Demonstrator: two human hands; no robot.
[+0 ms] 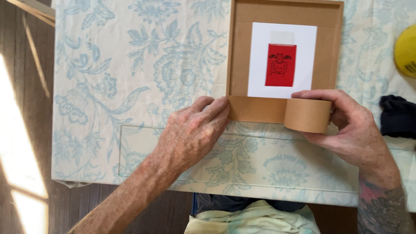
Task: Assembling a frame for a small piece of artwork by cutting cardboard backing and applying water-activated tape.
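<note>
Head view, looking down on a table covered with a cream cloth printed with pale blue flowers. A brown board frame lies face down at top centre, its lower edge towards the person. Inside it sits a white sheet carrying a small red print with a dark drawn figure; a short strip of pale tape sits at the top edge of the print. The right hand holds a roll of brown paper tape just below the frame's lower right corner, fingers curled over the top of the roll and thumb under it, so the hand is closed around the roll. A run of tape is drawn out from the roll leftwards along the frame's lower edge, lying flat and covering that edge. The left hand rests palm down at the free end of the run, fingers together and fingertips pressed onto the tape at the frame's lower left corner; it pins rather than pinches. A yellow round object shows at the right border, cut off. A dark cloth lies below it, just beyond the right hand. Dark wood floor with sun patches to the left.
</note>
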